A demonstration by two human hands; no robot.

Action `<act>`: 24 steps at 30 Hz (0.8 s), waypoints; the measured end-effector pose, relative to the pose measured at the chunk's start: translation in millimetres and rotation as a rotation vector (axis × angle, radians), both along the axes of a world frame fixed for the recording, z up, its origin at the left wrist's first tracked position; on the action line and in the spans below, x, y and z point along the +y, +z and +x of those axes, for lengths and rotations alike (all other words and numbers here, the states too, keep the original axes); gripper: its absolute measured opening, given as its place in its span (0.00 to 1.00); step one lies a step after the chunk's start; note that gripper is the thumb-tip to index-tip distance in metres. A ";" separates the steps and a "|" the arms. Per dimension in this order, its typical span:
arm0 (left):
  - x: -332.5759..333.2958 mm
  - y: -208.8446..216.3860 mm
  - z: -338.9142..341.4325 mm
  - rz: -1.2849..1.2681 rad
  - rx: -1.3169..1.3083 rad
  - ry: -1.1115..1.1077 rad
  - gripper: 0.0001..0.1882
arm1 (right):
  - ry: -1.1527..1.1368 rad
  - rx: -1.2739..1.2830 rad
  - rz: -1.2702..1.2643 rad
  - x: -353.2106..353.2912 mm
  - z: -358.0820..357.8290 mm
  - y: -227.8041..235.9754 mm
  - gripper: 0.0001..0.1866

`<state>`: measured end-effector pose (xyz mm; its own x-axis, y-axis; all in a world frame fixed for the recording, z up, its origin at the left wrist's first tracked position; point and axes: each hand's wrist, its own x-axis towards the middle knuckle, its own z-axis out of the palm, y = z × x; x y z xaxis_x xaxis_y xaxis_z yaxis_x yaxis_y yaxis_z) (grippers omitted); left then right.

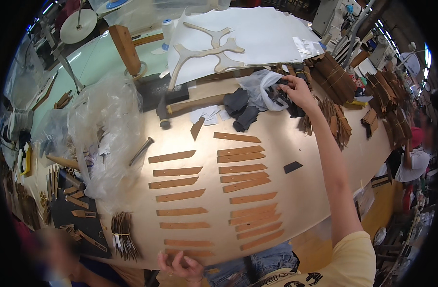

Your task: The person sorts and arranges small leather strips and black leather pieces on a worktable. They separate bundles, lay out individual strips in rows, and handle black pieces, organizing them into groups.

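Observation:
My right hand reaches to the far side of the table, its fingers pinched on a dark piece at the mouth of a white plastic bag. More dark pieces show inside the bag, and dark grey scraps lie beside it. At the near edge my left hand holds nothing, its fingers loosely bent and apart, close to the lowest brown strip. Brown strips with slanted ends lie in two columns, a left one and a right one. A single dark four-sided piece lies right of them.
A hammer lies across the far middle, near white sheets with cut shapes. Crumpled clear plastic and a metal punch are at left. Bundled brown strips fill the far right. A co-worker sits at lower left.

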<state>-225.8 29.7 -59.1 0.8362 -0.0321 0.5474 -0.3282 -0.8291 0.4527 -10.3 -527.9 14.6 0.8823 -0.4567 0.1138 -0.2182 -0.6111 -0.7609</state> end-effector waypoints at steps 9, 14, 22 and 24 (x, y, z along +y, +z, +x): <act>-39.8 125.4 78.6 0.176 -0.218 -0.739 0.07 | 0.083 -0.065 -0.330 20.9 21.0 4.4 0.14; -252.0 116.0 209.9 0.323 -0.182 -1.100 0.24 | 0.153 -0.032 -0.484 24.7 27.3 -1.4 0.12; -376.9 90.6 307.6 0.973 -0.196 -0.919 0.13 | 0.263 -0.125 -0.876 10.7 8.2 -7.6 0.10; -359.5 90.8 310.1 0.973 -0.299 -0.891 0.12 | 0.331 -0.105 -0.987 11.8 8.6 -8.7 0.11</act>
<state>84.3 -329.8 31.7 0.1819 -0.9721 0.1480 -0.8995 -0.2253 -0.3743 -1.7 -516.1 5.9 0.9104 0.1433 0.3882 0.1115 -0.9884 0.1034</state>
